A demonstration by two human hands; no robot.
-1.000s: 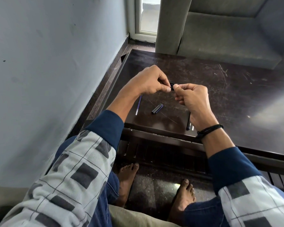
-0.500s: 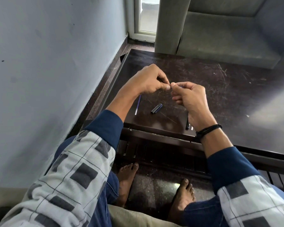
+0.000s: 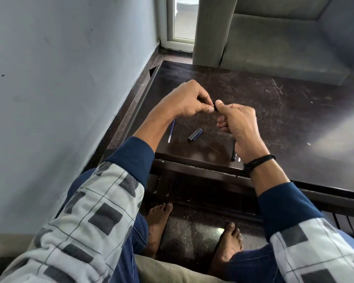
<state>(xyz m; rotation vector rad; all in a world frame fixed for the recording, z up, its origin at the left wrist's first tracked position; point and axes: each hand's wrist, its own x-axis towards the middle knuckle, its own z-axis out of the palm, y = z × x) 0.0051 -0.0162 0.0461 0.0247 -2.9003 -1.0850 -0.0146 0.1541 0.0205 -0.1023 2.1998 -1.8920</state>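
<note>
Pen barrel (image 3: pixel 214 103): light, stiff, likely slick; we pinch its far tip, left hand (image 3: pixel 185 101) and right hand (image 3: pixel 240 124) both gripping.

No readable text or labels anywhere.

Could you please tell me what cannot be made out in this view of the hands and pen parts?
Head view:
small black part pinched between the left hand and right hand: fingers cover nearly all of it, shape unclear.
slim black pen barrel on the dark wooden table: the right hand hides its far length.
tiny pale piece beside the barrel's near end: too small to identify.
</note>
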